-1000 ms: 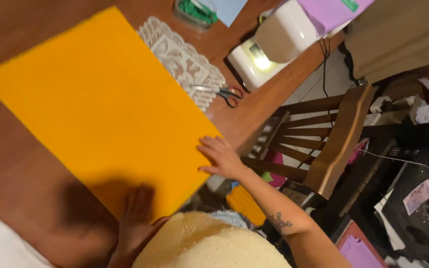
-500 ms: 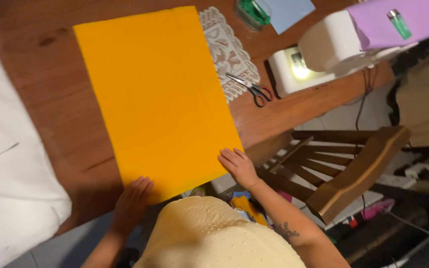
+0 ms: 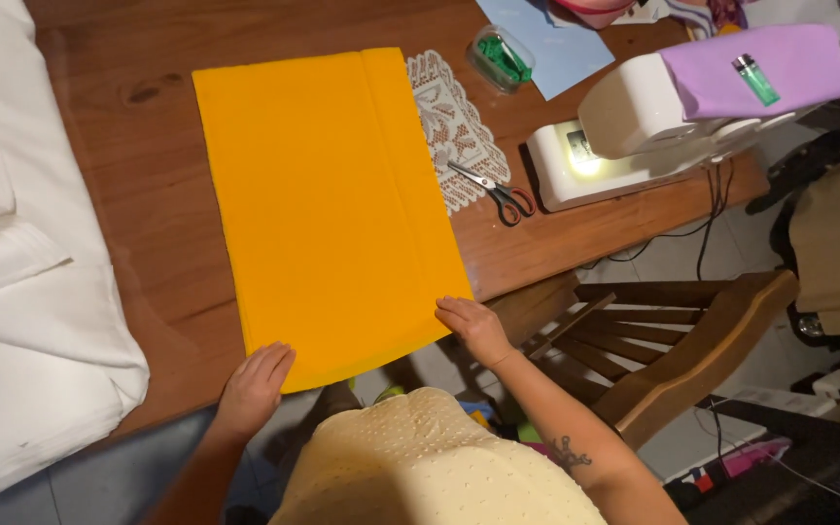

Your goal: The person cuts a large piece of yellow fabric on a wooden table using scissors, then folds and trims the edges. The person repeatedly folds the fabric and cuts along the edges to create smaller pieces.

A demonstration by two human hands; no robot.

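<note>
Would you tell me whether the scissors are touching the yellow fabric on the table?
Apart. The head view shows the scissors lying on the lace doily and bare wood, with a strip of doily between them and the yellow fabric.

Both hands lie flat at the near edge of an orange cloth (image 3: 328, 209) spread on a wooden table (image 3: 138, 117), the left hand (image 3: 257, 382) at its near-left corner, the right hand (image 3: 473, 326) at its near-right corner, scissors (image 3: 494, 192) on a lace doily (image 3: 447, 126) beside it.
</note>
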